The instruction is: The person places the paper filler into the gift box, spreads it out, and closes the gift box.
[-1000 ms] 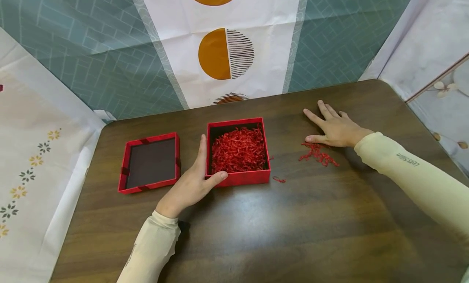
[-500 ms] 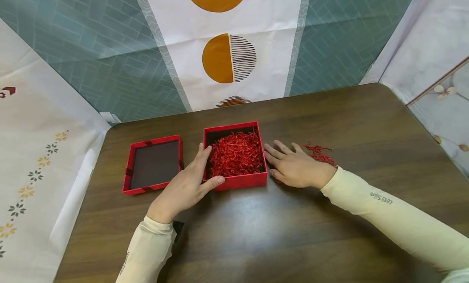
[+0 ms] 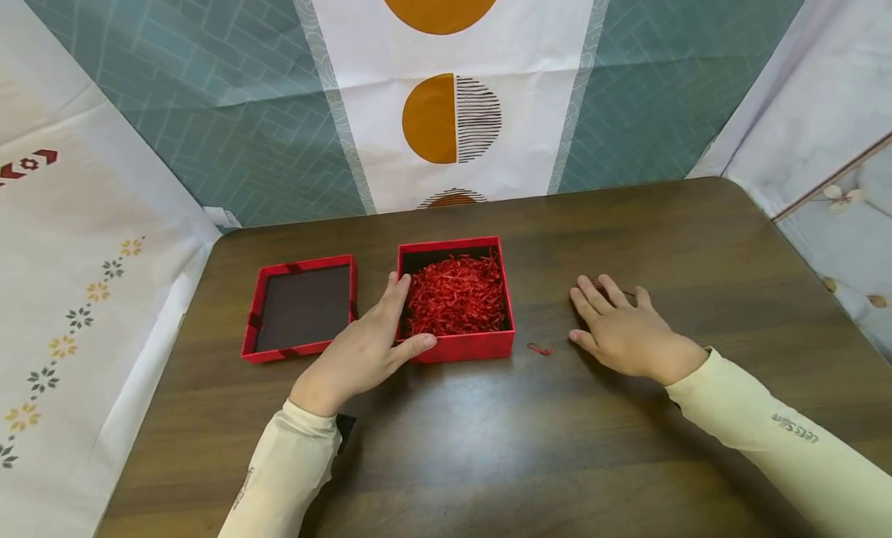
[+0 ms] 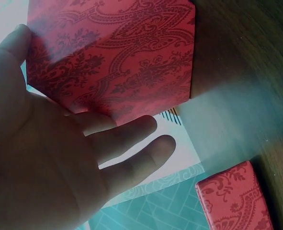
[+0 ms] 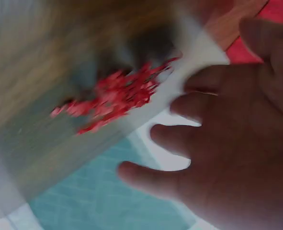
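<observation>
A red square box (image 3: 461,349) holds a heap of crinkled red shredded paper (image 3: 456,296). My left hand (image 3: 358,360) lies along its left side, fingers fairly straight, with the thumb near the front wall. In the left wrist view, the patterned box wall (image 4: 117,52) rises beside the spread fingers. To the right of the box, my right hand (image 3: 630,337) hovers palm down over a small pile of loose shreds, mostly hidden beneath it. The right wrist view shows that pile of red shreds (image 5: 117,98) in front of the outstretched fingers, holding nothing.
Left of the box lies the red lid (image 3: 303,310), dark inside facing up. A stray red strand (image 3: 539,349) sits on the brown wooden table (image 3: 488,453) between box and right hand. Patterned cloths hang behind the table and at both sides.
My right hand has swept left from beyond the shreds to the box's side, then drawn back right over the pile. The left hand has stayed by the box.
</observation>
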The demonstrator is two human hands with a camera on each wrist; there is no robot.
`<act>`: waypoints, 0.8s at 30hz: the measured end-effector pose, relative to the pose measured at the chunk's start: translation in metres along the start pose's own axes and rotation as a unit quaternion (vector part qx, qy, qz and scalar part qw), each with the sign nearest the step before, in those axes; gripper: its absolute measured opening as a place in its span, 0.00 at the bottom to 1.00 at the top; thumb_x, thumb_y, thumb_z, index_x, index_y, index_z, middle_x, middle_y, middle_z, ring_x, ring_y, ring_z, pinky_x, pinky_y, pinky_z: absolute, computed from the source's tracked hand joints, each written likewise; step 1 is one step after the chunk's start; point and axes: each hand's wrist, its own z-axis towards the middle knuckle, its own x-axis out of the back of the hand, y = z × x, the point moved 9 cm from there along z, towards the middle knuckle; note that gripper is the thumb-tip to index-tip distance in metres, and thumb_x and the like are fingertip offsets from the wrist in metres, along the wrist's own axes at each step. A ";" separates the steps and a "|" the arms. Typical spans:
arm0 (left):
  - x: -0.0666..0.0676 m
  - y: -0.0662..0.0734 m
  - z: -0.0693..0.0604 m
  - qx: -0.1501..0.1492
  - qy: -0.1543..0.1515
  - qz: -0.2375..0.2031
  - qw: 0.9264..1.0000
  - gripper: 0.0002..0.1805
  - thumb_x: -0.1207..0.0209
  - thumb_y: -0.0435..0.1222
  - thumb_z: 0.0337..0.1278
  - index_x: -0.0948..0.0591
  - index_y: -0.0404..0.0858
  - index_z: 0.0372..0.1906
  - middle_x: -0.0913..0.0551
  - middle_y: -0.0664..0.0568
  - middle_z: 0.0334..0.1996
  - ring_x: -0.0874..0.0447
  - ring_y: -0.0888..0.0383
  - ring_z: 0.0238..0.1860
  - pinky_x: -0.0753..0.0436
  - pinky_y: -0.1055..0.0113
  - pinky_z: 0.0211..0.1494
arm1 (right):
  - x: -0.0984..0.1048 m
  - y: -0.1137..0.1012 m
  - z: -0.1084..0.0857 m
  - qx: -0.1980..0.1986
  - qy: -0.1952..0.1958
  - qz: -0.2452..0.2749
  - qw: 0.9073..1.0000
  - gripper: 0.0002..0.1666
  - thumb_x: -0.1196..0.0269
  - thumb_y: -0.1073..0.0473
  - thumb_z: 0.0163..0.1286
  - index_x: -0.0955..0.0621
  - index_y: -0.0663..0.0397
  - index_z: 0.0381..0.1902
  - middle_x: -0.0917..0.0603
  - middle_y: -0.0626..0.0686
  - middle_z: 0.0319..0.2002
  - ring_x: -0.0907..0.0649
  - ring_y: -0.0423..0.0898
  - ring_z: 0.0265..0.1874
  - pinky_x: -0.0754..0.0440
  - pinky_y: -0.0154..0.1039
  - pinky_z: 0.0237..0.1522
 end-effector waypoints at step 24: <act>-0.003 -0.003 0.002 -0.001 -0.001 -0.004 1.000 0.57 0.49 0.67 0.65 0.62 0.40 0.82 0.66 0.46 0.81 0.47 0.43 0.76 0.29 0.47 0.66 | -0.023 0.009 -0.022 -0.011 0.029 -0.003 0.999 0.62 0.51 0.20 0.67 0.44 0.62 0.79 0.48 0.64 0.79 0.53 0.68 0.76 0.54 0.78 0.63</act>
